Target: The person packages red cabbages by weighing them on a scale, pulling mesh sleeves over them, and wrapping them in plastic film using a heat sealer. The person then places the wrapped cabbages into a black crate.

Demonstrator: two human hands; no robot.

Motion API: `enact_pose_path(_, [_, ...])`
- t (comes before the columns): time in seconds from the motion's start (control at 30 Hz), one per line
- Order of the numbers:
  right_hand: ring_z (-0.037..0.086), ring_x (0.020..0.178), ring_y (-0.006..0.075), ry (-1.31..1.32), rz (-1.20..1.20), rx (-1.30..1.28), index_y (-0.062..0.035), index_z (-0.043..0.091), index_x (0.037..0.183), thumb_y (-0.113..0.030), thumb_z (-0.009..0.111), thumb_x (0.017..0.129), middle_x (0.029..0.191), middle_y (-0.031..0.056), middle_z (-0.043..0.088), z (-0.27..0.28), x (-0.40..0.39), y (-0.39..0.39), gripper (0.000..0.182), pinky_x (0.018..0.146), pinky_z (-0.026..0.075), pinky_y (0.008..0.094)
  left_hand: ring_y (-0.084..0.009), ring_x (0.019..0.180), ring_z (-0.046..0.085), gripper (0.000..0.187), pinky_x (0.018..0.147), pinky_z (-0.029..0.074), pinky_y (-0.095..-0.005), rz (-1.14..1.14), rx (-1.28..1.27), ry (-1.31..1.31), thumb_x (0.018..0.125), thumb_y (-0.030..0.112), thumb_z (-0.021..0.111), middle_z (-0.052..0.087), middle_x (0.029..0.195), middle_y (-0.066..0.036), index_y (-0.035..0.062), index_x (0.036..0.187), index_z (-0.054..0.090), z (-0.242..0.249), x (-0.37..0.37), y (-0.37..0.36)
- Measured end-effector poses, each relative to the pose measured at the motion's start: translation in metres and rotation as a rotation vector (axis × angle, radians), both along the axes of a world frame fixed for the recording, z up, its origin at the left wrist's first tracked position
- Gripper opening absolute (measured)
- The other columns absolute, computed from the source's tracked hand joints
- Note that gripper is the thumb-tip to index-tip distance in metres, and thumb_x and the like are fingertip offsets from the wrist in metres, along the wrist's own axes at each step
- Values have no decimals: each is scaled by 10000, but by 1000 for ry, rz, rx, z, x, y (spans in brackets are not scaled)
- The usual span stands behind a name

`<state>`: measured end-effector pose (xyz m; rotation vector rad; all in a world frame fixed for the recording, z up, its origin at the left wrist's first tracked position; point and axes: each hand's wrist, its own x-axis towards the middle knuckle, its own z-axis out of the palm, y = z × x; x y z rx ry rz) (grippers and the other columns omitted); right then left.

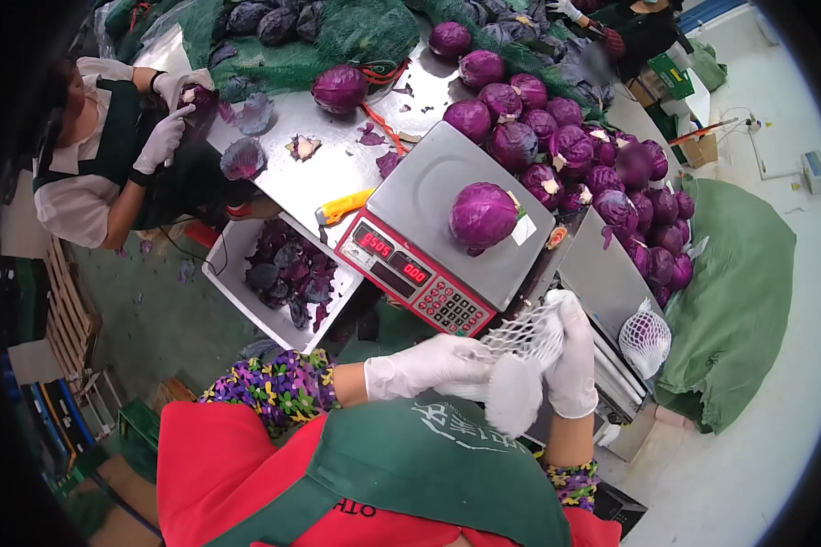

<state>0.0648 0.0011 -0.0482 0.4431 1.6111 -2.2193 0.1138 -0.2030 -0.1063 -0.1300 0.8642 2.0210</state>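
White gloves cover both hands in front of the green apron. My left hand (429,366) is closed on the lower left side of a white foam net (525,330), which hangs stretched between the hands. On its right side my right hand (571,360) grips the same net. Just ahead, a red and grey scale (409,196) carries one purple cabbage (483,216) with a small white label at its right side. The scale's red digits are lit. A netted cabbage (644,339) sits to the right of my right hand.
Purple cabbages (572,146) are heaped beyond the scale. A yellow-handled tool (345,207) lies at the scale's left corner. A white bin (235,305) holds trimmed leaves. At the left, a co-worker (109,155) handles a cabbage. Green cloth (734,292) covers something at the right.
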Motion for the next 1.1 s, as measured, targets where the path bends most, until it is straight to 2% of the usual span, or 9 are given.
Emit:
enact_pose_path(0.1, [589,817,119,256,667,581,-40,534,1199,-174,562,944,962,36,618,1,-4,8,289,761,483,268,-77,872,613,154,789,511,-249,322,-306,208,921,119,632,671,946,-28,21,1041,634,-26,-6,-5])
enact_pose_path(0.43, [651,896,385,675,354,1405,-35,681,1018,-378,570,861,949,213,677,-52,-181,-51,393,766,509,457,-162,886,627,418,749,502,-318,872,-619,312,986,327,515,676,1008,-135,-57,1134,589,-103,-149,-27])
enact_pose_path(0.5, [659,913,346,610,383,1376,-45,675,1041,-355,538,897,988,222,670,-165,-239,-30,368,777,505,433,-188,917,641,464,784,505,-328,686,-743,195,1003,361,468,680,1056,-124,-55,1170,586,-96,-161,-21])
enact_pose_path(0.57, [660,907,273,459,595,717,-16,669,1054,-268,484,938,978,185,691,-188,-234,-13,333,828,497,382,-161,1030,604,520,890,485,-307,595,-401,164,1031,427,380,639,1169,-88,3,1284,544,-72,-148,-12])
enact_pose_path(0.63, [628,889,203,248,271,290,24,663,1024,-184,462,954,928,110,690,-116,-171,-37,297,859,483,340,-181,1144,560,548,975,451,-316,535,-505,443,1034,454,344,575,1297,-91,33,1357,482,-93,-133,-16])
enact_pose_path(0.73, [610,905,126,641,326,335,41,586,1129,-186,511,971,1023,54,656,-88,-115,-31,287,867,493,281,-237,1231,524,585,1035,430,-403,501,-83,-21,1023,495,323,506,1383,-113,61,1403,416,-28,-100,-16])
enact_pose_path(0.83, [573,776,73,221,125,132,-12,644,929,-95,554,947,874,22,652,-23,-52,-42,122,723,466,226,-296,1266,505,589,1079,390,-479,453,311,-208,1013,490,345,507,1389,-148,40,1384,431,-16,-71,-25])
enact_pose_path(1.03, [575,747,69,133,201,56,4,638,935,-115,561,960,838,14,648,21,4,-17,144,690,463,218,-326,1155,578,500,1065,410,-463,504,226,-397,1015,353,336,583,1283,-191,-24,1301,499,-7,-32,-9])
enact_pose_path(1.1, [583,754,79,112,173,-19,11,639,941,-113,554,963,855,28,653,15,14,3,153,706,477,228,-313,1128,597,445,1045,433,-450,341,830,-221,1011,288,358,591,1269,-190,-33,1279,511,-23,-19,3])
